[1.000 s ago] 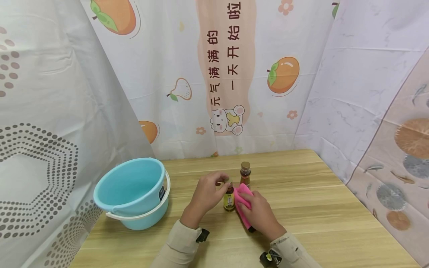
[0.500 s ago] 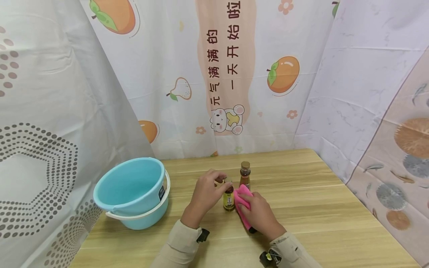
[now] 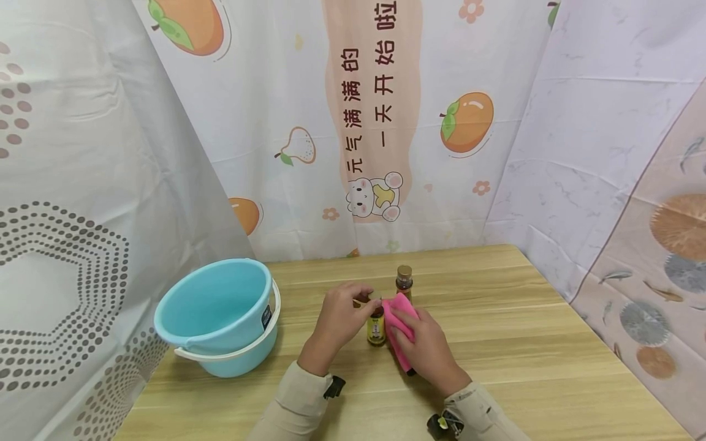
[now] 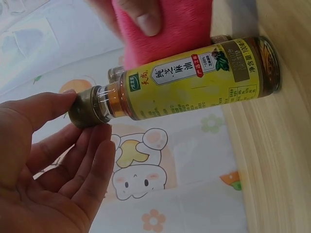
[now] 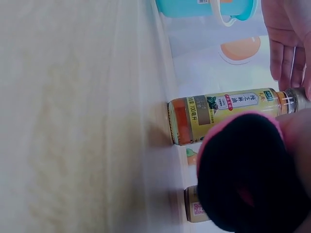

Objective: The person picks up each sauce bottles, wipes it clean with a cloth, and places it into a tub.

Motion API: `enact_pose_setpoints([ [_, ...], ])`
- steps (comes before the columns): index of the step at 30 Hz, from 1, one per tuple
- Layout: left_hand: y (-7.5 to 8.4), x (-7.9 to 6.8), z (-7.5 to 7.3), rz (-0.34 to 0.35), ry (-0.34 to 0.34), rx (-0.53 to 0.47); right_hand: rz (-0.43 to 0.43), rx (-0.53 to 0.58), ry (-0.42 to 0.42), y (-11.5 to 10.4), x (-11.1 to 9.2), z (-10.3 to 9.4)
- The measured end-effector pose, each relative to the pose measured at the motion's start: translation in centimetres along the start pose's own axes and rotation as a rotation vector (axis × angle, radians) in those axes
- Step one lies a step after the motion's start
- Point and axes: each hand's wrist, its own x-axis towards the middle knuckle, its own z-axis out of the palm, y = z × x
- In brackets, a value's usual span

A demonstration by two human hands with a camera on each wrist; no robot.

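Note:
A small sesame oil bottle (image 3: 377,331) with a yellow label stands upright on the table. My left hand (image 3: 339,318) pinches its brown-gold cap (image 4: 87,108) between thumb and fingers, as the left wrist view shows. A folded pink cloth (image 3: 401,321), dark on its other side in the right wrist view, lies against the bottle's right side. My right hand (image 3: 427,350) grips this cloth, fingers bent over it. Just behind stands a second, taller bottle (image 3: 404,283) with a brown cap, its lower part hidden by the cloth.
At the left of the wooden table (image 3: 524,343) stands a light blue bucket (image 3: 239,362) with a white handle, a wide light blue basin (image 3: 182,340) set in its top. Printed curtains (image 3: 298,202) hang along the back and both sides.
My right hand and the pink cloth have shifted slightly up along the sesame oil bottle, covering more of the bottle behind. My left hand stays at the cap.

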Motion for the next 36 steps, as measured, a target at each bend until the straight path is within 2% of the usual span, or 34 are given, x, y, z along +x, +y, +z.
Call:
enact_pose_setpoints([
  [8,-0.05,0.01,0.05,0.051,-0.018,-0.023,-0.058,0.057,0.093,-0.14,-0.04,-0.19],
  [15,-0.18,0.0,0.08,0.064,-0.033,-0.024,-0.069,0.058,0.092,-0.06,-0.02,-0.13],
  [21,-0.12,0.0,0.09,0.059,-0.036,-0.017,-0.029,0.046,0.049,0.04,0.05,-0.05],
  [36,-0.11,-0.01,0.1,0.047,-0.05,0.001,0.075,-0.065,-0.149,0.74,-0.07,0.39],
])
